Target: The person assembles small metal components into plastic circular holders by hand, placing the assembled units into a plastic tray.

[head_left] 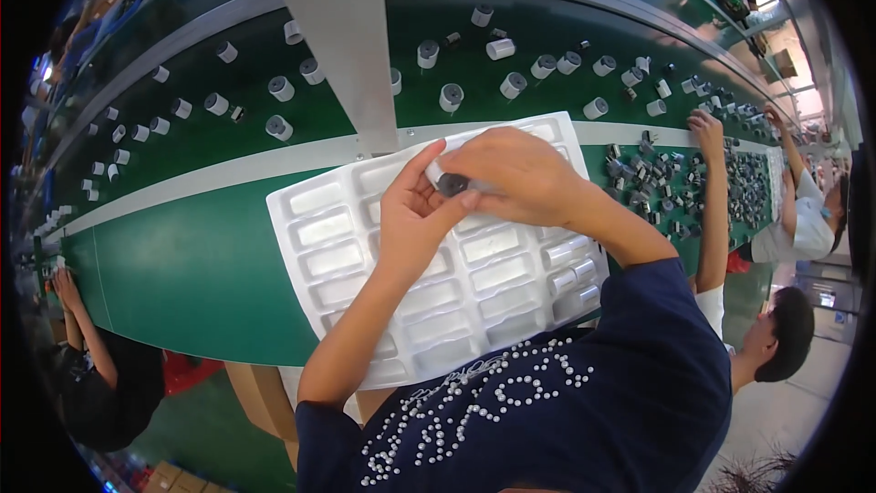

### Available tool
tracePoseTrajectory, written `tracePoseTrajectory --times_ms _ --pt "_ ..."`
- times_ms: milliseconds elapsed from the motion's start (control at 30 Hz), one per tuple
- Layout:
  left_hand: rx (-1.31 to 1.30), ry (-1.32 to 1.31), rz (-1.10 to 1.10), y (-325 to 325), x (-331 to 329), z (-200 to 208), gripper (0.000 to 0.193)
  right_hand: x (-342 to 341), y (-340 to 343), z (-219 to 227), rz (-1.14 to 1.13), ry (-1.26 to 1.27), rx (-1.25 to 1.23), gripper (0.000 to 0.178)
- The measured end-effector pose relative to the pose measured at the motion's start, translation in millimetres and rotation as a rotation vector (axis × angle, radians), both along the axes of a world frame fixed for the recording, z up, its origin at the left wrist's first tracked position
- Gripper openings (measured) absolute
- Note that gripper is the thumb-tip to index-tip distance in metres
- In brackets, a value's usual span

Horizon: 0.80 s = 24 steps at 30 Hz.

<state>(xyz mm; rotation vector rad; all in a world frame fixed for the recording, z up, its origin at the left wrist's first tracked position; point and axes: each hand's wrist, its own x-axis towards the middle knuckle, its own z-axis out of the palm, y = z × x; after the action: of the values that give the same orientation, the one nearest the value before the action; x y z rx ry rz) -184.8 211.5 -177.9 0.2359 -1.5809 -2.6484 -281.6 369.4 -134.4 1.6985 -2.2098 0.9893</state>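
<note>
A white cylinder with a dark grey end (452, 184) is held between my two hands above the tray. My left hand (411, 205) has its fingers closed around the lower left side, thumb against the dark end. From above, my right hand (520, 173) grips the same cylinder, and its fingers hide much of it. Below them lies a white moulded plastic tray (285, 210) with rows of oblong pockets, tilted near my chest. Several white cylinders (568, 252) lie in the pockets at its right side. The other visible pockets hold nothing.
Beyond the tray, a green conveyor belt (365, 119) carries scattered white cylinders with grey ends (452, 97). A grey post (333, 27) rises just behind the tray. Small dark parts (652, 183) are heaped at the right, near co-workers' arms (712, 192). Another person (91, 356) works at far left.
</note>
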Motion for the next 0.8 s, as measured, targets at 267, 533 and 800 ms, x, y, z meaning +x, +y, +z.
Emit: tracePoseTrajectory --times_ms 267,533,800 --pt "0.068 -0.091 -0.059 2.7 -4.1 -30.8 0.043 8.1 -1.6 -7.2 0.077 -0.039 0.076 0.036" --pt "-1.258 0.423 0.047 40.6 -17.0 4.8 0.060 -171.0 54.0 -19.5 -0.599 0.120 0.053 0.033" --pt "-1.403 0.668 -0.142 61.5 -40.6 -37.5 0.059 -255.2 67.2 -49.7 -0.663 0.288 0.255 0.042"
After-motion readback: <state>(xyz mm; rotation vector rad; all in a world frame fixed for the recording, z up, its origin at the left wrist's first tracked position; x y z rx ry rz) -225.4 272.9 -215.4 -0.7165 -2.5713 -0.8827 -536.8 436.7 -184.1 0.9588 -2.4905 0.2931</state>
